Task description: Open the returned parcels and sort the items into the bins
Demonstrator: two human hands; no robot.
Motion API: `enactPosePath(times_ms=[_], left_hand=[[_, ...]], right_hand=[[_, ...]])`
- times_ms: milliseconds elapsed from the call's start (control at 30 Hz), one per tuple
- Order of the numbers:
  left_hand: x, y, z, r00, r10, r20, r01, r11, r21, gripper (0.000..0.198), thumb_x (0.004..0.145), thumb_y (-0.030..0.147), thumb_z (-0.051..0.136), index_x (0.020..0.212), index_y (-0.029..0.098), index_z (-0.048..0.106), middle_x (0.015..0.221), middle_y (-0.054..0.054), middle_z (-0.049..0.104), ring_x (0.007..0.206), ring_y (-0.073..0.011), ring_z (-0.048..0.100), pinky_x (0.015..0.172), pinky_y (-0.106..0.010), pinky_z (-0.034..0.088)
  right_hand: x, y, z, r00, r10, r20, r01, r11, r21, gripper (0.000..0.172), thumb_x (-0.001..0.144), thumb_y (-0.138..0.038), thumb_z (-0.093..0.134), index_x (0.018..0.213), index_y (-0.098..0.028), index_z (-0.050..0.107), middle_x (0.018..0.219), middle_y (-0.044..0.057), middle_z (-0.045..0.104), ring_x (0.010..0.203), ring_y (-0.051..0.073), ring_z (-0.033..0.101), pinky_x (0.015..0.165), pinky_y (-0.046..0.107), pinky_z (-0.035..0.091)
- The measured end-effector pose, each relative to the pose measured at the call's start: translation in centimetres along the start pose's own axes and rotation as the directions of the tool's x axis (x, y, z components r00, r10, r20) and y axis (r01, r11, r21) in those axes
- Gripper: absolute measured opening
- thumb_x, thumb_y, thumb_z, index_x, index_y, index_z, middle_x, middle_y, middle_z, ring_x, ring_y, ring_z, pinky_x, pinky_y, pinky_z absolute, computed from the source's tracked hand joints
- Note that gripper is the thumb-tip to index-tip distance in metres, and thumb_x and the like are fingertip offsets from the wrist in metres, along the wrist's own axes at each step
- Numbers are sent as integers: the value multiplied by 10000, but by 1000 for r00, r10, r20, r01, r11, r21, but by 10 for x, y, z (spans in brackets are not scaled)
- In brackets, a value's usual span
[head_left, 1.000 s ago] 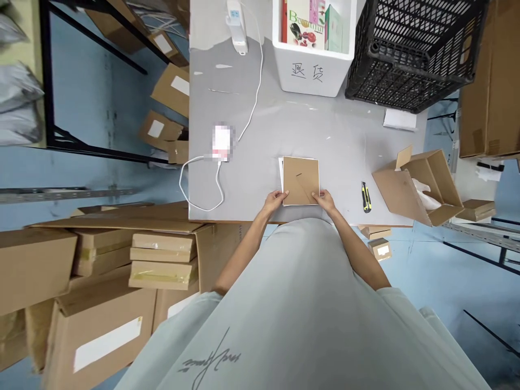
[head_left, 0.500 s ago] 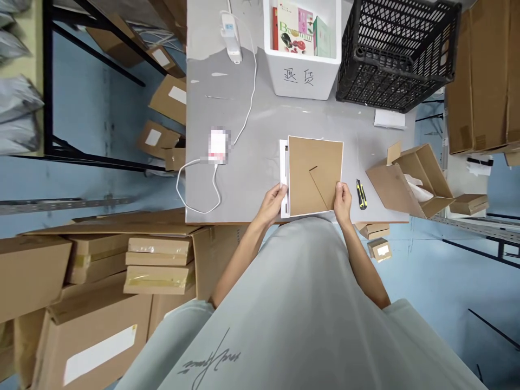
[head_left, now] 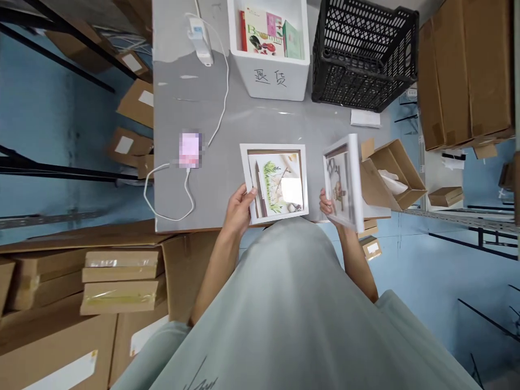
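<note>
A white picture frame [head_left: 276, 181] with a print of green leaves and a pencil faces up near the table's front edge. My left hand [head_left: 239, 211] is closed on its left side, the thumb over the white border. To the right, my right hand [head_left: 326, 203] grips a second white picture frame [head_left: 343, 184] by its left edge. That one is turned on its side, its picture facing left and strongly foreshortened. The two frames are apart. Some fingers of both hands are hidden behind the frames.
On the grey table [head_left: 219, 168] stand a white bin [head_left: 280, 76] holding books and a black plastic crate [head_left: 361, 59]. An open cardboard box [head_left: 394, 173] lies at the right edge. A white cable [head_left: 223, 103] runs to a blurred device [head_left: 190, 149] at left. Cartons [head_left: 122, 271] are stacked lower left.
The frames, earlier together with a brown backing up, are now separated with their pictures showing. My right hand has moved one to the right and tilted it. The view has shifted right.
</note>
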State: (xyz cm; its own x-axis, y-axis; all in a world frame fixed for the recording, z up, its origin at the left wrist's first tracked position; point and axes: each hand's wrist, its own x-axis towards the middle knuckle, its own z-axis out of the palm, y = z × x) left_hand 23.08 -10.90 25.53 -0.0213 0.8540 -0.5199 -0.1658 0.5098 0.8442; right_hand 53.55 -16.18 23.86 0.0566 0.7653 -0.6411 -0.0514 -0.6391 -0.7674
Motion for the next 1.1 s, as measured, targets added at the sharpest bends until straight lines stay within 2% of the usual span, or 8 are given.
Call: enactPosePath(times_ms=[67,133,233,367,567,700,933,1100], left_hand=[[2,-4,2,993,-17,-115,16,1000,-7,475,750,545,878,1059,224,714,996,-45,802,1079,-286,791,958,-358,659],[4,-7,5,973,-38,-229,34,999,-22,360,772,451,818,1025,228,692,997,-28,787,1036,-248,782,926,-315,658],[4,-8,8,946,-56,-318,33,997,-77,249,787,337,754,988,229,654,992,-9,765,989,-207,757,883,-270,655],[0,-5,10,943,-73,-323,32,991,-129,276,765,282,767,1005,206,655,976,2,757,930,-180,712,887,-270,662],[-1,-5,12,949,-103,-298,59,987,-152,279,744,272,765,995,204,665,943,8,756,869,-177,703,866,-298,679],[4,-9,11,939,-162,-303,102,974,-204,238,771,271,746,982,193,669,911,9,757,837,-174,716,870,-323,688],[12,-13,-3,937,-219,-271,151,957,-249,141,853,265,745,979,206,720,931,-8,816,829,-164,767,803,-302,697],[17,-14,-12,937,-236,-258,176,956,-234,120,925,292,773,1006,244,698,905,3,828,781,-176,784,694,-295,682]], right_hand=[[-5,0,-2,996,23,90,-48,958,282,615,1055,-834,301,1013,-291,587,700,-52,356,564,192,262,532,305,336],[-9,-1,-3,987,33,157,-110,854,508,467,1045,-746,459,1037,-294,575,691,-73,322,559,179,217,534,295,302],[-11,2,-4,985,35,172,-132,794,594,298,1050,-599,555,1066,-302,556,683,-91,306,541,167,207,531,287,298],[-8,11,-5,971,-38,235,-158,640,752,87,1085,-356,522,1020,-301,506,658,-111,277,487,144,137,470,253,271],[-4,10,2,903,-106,416,-323,470,822,205,1139,-278,439,936,-294,416,625,-127,225,435,111,80,397,206,203],[-7,0,9,855,-164,492,-406,377,832,198,1141,-240,399,949,-288,420,627,-123,223,429,106,121,398,185,244],[-5,-11,23,871,-71,485,-452,265,851,241,1169,-206,350,951,-292,407,644,-115,281,425,115,194,394,181,271],[-2,-11,30,861,-44,507,-481,255,839,270,1171,-204,283,944,-293,399,627,-121,275,408,122,206,382,186,275]])
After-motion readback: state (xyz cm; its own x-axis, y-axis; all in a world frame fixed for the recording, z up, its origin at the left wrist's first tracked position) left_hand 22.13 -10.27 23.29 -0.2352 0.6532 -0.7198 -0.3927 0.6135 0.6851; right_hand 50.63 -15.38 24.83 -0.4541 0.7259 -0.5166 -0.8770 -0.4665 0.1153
